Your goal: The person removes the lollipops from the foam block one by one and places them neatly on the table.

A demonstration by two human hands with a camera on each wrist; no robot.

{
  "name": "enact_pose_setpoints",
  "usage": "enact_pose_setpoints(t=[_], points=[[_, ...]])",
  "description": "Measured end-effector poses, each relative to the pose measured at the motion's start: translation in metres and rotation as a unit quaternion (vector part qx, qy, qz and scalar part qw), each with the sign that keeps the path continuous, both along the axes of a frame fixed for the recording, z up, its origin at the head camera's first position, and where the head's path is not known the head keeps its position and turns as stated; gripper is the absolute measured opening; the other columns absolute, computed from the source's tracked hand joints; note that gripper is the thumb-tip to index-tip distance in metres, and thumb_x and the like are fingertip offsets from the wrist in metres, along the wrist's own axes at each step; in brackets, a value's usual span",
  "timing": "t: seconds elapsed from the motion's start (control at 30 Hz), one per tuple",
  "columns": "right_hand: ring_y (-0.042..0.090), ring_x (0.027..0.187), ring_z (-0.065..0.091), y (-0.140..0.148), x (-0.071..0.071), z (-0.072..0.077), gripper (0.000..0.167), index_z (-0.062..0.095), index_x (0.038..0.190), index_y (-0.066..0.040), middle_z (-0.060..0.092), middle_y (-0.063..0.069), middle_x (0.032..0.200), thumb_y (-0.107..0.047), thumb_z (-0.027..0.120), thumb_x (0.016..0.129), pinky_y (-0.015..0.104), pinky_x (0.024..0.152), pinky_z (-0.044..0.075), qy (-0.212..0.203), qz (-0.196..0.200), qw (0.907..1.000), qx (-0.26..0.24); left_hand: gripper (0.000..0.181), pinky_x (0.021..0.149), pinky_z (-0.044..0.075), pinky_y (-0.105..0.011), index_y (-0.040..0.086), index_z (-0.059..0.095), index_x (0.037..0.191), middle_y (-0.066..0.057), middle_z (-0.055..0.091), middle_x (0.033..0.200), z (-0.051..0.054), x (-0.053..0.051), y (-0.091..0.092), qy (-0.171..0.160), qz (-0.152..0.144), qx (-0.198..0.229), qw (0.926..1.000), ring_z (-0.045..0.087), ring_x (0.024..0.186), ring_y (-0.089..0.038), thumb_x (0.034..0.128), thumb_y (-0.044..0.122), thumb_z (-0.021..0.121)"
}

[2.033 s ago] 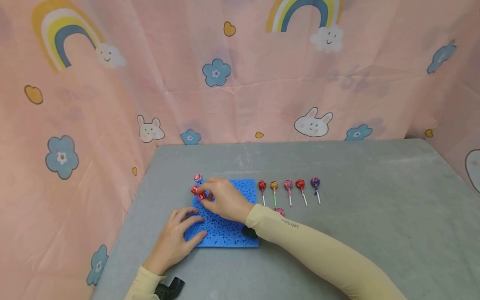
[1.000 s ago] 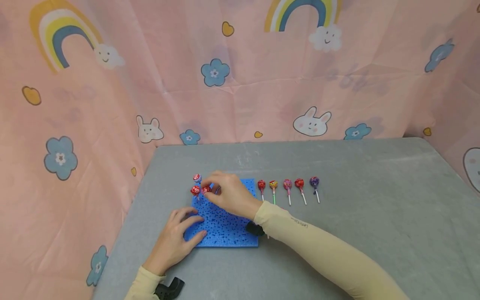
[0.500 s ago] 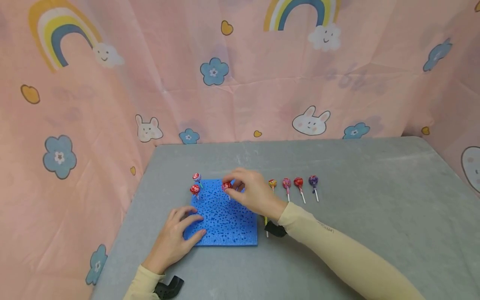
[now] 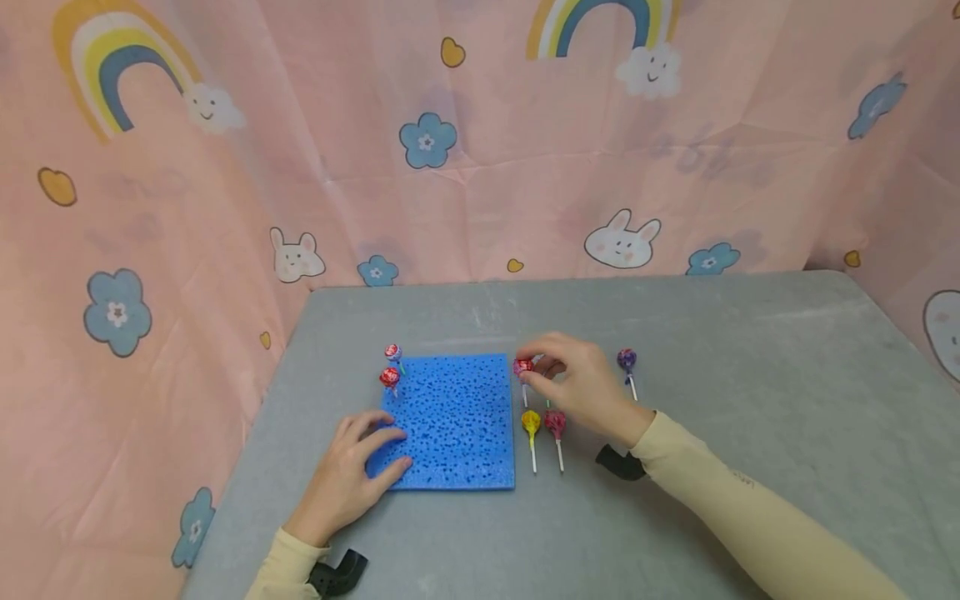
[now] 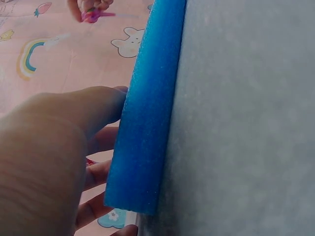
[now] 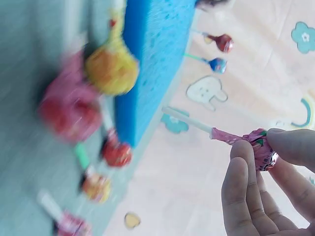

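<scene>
A blue foam board (image 4: 457, 433) lies flat on the table, its top covered in small dark holes. My left hand (image 4: 348, 475) rests on its front left part, fingers spread; in the left wrist view, the thumb (image 5: 98, 110) lies along the board's edge. At the back left, a blue-and-white lollipop (image 4: 393, 352) and a red lollipop (image 4: 389, 377) stand upright on their sticks. My right hand (image 6: 261, 191) pinches a pink-wrapped lollipop (image 6: 261, 147) by its candy head, stick pointing away from the fingers. In the head view that hand is just right of the board, above other lollipops.
A yellow lollipop (image 4: 531, 422) and a dark pink lollipop (image 4: 555, 422) lie right of the board. Behind them runs a row, partly hidden by the right hand, with a purple lollipop (image 4: 627, 360) at its right end. A patterned pink curtain (image 4: 480, 192) hangs behind the table.
My right hand has lifted the pink-wrapped lollipop from the board's back left and carried it right, past the board's right edge. My left hand has stayed in place.
</scene>
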State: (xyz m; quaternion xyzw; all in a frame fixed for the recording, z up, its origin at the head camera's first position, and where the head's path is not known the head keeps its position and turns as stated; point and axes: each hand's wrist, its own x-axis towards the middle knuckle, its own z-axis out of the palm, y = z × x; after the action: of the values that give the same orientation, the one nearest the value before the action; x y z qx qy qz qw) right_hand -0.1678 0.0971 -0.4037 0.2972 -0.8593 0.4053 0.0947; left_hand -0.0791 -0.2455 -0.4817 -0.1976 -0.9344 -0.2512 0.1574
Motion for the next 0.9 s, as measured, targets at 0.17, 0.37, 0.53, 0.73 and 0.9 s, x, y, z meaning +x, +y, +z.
enact_pose_setpoints(t=[0.17,0.37,0.53,0.73,0.9], points=[[0.010,0.081,0.071,0.027,0.002,-0.002,0.025,0.077,0.109,-0.010,0.074,0.001,0.105,-0.002,0.083,0.086,0.032,0.074,0.061,0.013,-0.021,0.9997,-0.001,0.031,0.093,0.054,-0.051,0.017,0.077,0.114,-0.006,0.064,0.129,-0.001,-0.001,0.000,-0.001,0.001,-0.002,1.0000,0.055,0.117,-0.026,0.0861,0.029,0.086],[0.009,0.082,0.069,0.056,0.007,-0.007,0.028,0.076,0.110,-0.009,0.074,-0.002,0.101,-0.001,0.084,0.085,0.028,0.073,0.060,0.015,-0.049,0.9985,0.017,0.031,0.092,0.054,-0.051,0.017,0.078,0.113,-0.006,0.064,0.129,-0.002,-0.001,0.000,0.000,0.002,-0.002,1.0000,0.055,0.117,-0.026,0.0856,0.029,0.087],[0.008,0.080,0.067,0.074,0.013,-0.007,0.030,0.076,0.110,-0.008,0.074,-0.002,0.100,0.000,0.085,0.083,0.028,0.073,0.060,0.022,-0.075,0.9966,0.026,0.031,0.092,0.054,-0.050,0.017,0.077,0.113,-0.006,0.064,0.129,-0.001,-0.001,0.000,0.000,0.003,-0.004,1.0000,0.055,0.117,-0.026,0.0857,0.029,0.086],[0.007,0.078,0.066,0.082,0.018,-0.009,0.029,0.077,0.110,-0.009,0.074,-0.003,0.098,-0.002,0.086,0.083,0.025,0.071,0.059,0.026,-0.090,0.9952,0.029,0.032,0.093,0.054,-0.050,0.018,0.077,0.114,-0.005,0.063,0.129,-0.002,0.000,0.000,-0.003,0.003,-0.005,1.0000,0.055,0.117,-0.026,0.0858,0.029,0.086],[0.005,0.074,0.064,0.081,0.018,-0.013,0.021,0.079,0.105,-0.011,0.070,-0.008,0.088,-0.009,0.085,0.086,0.025,0.066,0.056,0.030,-0.091,0.9942,0.051,0.032,0.093,0.055,-0.050,0.018,0.077,0.114,-0.005,0.064,0.129,-0.002,0.000,0.000,-0.003,0.005,-0.009,0.9999,0.055,0.117,-0.026,0.0857,0.029,0.087]])
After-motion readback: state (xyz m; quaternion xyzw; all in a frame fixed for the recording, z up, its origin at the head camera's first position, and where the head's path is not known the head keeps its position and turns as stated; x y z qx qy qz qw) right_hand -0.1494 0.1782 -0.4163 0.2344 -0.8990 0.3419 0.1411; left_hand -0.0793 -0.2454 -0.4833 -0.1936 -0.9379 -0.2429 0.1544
